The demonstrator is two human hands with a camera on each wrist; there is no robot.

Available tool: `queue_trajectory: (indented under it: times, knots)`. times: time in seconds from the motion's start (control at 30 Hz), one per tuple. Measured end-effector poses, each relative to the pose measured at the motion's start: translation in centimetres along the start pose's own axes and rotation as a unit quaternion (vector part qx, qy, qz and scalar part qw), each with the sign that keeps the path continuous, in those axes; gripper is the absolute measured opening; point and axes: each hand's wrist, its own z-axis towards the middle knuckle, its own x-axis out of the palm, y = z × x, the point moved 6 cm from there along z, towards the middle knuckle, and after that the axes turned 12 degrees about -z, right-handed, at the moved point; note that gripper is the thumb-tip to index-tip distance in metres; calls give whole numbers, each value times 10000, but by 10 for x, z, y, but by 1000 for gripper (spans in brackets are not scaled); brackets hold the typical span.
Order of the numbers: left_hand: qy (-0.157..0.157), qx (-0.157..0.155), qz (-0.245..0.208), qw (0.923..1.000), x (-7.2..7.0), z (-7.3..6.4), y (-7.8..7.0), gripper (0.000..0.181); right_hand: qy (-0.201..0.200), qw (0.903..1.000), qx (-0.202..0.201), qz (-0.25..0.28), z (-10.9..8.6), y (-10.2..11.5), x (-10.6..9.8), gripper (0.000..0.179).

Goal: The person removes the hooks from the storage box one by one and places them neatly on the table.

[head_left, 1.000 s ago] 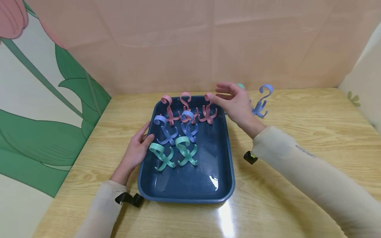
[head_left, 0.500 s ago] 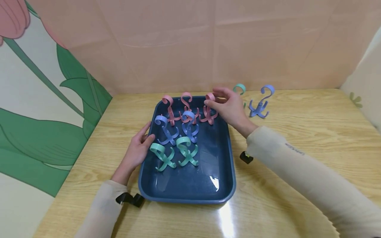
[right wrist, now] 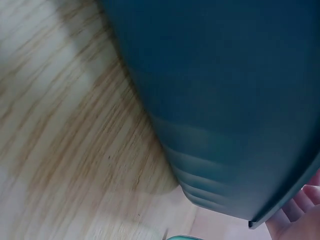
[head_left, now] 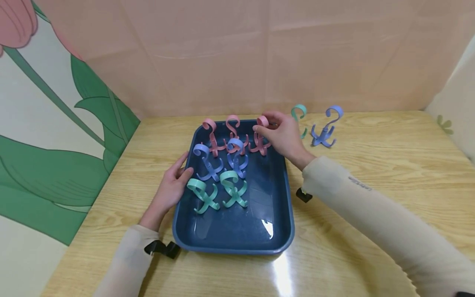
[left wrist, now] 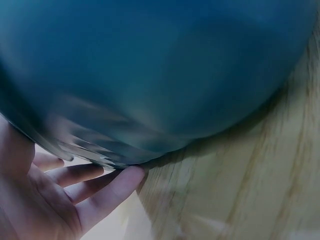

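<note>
A dark blue tray [head_left: 265, 231] on the table carries several plastic hanging hooks, each with a curled top and upturned prongs. Pink hooks stand along its far end, blue ones behind two green ones toward the left side. My left hand [head_left: 170, 187] grips the tray's left rim, thumb over the edge; the left wrist view shows that hand's fingers [left wrist: 117, 187] against the outer wall. My right hand [head_left: 285, 138] pinches the curled top of the far-right pink hook [head_left: 262, 144] between thumb and fingers. In the right wrist view the tray wall [right wrist: 215, 110] hides this hook.
Outside the tray, back right, a blue hook [head_left: 324, 134] stands on the wooden table [head_left: 371, 152]. Beside it is a green hook [head_left: 299, 110], partly hidden by my right hand. A pink-covered wall [head_left: 237, 57] rises behind the table.
My right hand has come down and left, and its thumb and fingers have closed in on the far-right pink hook's top. The green hook outside the tray shows more now. The left hand stays put.
</note>
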Motion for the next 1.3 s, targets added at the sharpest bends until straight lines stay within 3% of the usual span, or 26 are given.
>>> queue_trajectory:
  times: [0.6, 1.1, 1.3]
  knots:
    - [27, -31, 22, 10000, 2, -1, -1, 56, -532, 9981, -246, -175, 0, -3, 0, 23]
    - [-9, -17, 27, 10000, 2, -2, -1, 56, -420, 9987, -237, -171, -3, -4, 1, 30]
    - [-71, 108, -163, 9998, 3, -2, -2, 56, -421, 9990, -165, -48, -3, -7, 2, 30]
